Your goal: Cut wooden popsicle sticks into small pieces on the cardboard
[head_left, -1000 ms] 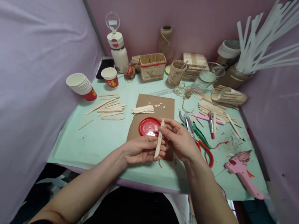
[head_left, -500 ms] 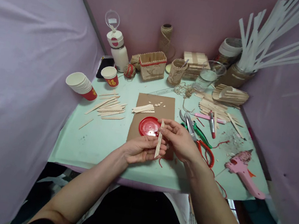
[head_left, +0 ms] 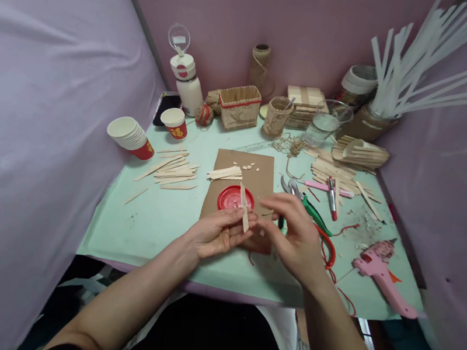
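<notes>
My left hand (head_left: 218, 235) pinches a short wooden craft stick (head_left: 244, 201), its cut ends slanted, between thumb and fingers. The stick leans over a red plastic lid (head_left: 226, 197) that lies on a brown cardboard sheet (head_left: 226, 157). To the right, my right hand (head_left: 295, 241) is raised off the stick, fingers apart and holding nothing. It covers part of the red-handled scissors (head_left: 329, 250) and comes close to the green-handled pruning shears (head_left: 316, 215). Several cut sticks (head_left: 225, 172) lie stacked on the cardboard, with small wood scraps (head_left: 251, 166) behind.
Loose sticks (head_left: 175, 175) and stacked paper cups (head_left: 131, 136) lie left. A pink glue gun (head_left: 385, 279), a marker (head_left: 332, 198) and more sticks (head_left: 334, 170) are right. Along the back stand a bottle (head_left: 190, 94), a stick basket (head_left: 239, 111) and a glass of water (head_left: 323, 127).
My right hand has let go of the stick and moved right, its fingers spreading. The stick stays in my left hand, now tilted more to the left at its top.
</notes>
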Demonstrator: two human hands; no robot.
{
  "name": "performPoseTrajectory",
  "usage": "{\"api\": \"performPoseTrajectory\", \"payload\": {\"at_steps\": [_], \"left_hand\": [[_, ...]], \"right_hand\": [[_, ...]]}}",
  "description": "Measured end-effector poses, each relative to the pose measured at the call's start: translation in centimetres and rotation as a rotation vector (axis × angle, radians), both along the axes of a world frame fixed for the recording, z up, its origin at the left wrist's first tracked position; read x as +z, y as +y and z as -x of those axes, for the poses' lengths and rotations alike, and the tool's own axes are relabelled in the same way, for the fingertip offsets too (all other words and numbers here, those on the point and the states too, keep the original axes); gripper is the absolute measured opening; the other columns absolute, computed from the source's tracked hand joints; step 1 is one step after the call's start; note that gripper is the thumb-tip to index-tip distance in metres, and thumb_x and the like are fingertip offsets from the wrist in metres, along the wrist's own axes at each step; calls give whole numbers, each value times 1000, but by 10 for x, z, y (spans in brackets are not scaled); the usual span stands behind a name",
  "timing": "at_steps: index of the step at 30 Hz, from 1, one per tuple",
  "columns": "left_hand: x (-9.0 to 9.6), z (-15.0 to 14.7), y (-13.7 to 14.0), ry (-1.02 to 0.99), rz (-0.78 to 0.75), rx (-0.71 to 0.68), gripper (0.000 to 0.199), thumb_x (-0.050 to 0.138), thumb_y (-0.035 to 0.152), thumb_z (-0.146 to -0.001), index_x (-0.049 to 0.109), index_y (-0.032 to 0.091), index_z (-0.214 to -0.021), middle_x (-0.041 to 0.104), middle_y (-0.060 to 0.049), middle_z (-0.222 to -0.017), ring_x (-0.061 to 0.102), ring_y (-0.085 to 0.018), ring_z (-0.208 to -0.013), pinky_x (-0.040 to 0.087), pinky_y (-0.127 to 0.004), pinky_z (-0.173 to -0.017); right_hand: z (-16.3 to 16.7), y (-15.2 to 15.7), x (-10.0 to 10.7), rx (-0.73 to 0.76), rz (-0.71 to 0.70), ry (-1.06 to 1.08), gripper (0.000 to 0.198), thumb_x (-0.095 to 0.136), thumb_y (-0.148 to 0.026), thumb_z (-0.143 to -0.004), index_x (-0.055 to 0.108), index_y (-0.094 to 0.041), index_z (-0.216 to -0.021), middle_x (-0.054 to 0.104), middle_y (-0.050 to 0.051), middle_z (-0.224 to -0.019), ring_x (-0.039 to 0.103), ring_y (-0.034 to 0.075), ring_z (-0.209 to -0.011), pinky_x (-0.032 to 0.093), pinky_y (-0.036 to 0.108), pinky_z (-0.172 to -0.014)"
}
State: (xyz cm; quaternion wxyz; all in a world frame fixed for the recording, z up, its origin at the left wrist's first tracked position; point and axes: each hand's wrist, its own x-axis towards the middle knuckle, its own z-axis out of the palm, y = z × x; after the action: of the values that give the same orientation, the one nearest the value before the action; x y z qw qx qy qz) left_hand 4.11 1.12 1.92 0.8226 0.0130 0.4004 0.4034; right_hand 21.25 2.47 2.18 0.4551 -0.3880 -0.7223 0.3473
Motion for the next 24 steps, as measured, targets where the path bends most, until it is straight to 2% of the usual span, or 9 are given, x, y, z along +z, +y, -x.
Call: {"api": "performPoseTrajectory", "payload": {"at_steps": [3,6,14,21,24], "left_hand": [[3,-3,-2,-2,-11,22,16,50,10,-91,66,7,-91,73,-8,-78,71,-13,-68,58,-21,-64],[4,-6,-5,-23,-36,2,12,54,10,-88,66,7,-89,73,-8,-79,69,-12,-67,57,-21,-64],[8,-8,-12,-13,-17,-12,9,58,8,-86,66,8,-84,72,-7,-76,68,-11,-64,57,-20,-65],[8,-11,-15,28,-72,-43,9,59,9,-85,68,7,-84,71,-6,-76,68,-11,-65,57,-21,-68],[8,-10,-16,44,-103,-69,8,63,11,-83,68,6,-86,71,-7,-76,68,-12,-66,57,-21,-68]], "right_hand": [[-7,-7,7,102,-300,-114,24,60,-13,-86,68,-27,-104,64,5,-95,57,19,-90,47,36,-78],[-9,-9,6,125,-427,-142,29,60,-9,-85,67,-26,-107,65,5,-91,56,18,-84,47,34,-72],[-12,-13,2,176,-495,-203,36,58,-8,-86,62,-28,-116,67,6,-95,57,18,-85,48,34,-71],[-13,-13,-4,172,-528,-201,34,59,-2,-83,63,-21,-111,66,8,-91,54,19,-84,47,33,-69],[-12,-14,-7,159,-525,-188,34,59,-4,-84,63,-23,-111,66,7,-90,54,19,-82,47,33,-69]]}}
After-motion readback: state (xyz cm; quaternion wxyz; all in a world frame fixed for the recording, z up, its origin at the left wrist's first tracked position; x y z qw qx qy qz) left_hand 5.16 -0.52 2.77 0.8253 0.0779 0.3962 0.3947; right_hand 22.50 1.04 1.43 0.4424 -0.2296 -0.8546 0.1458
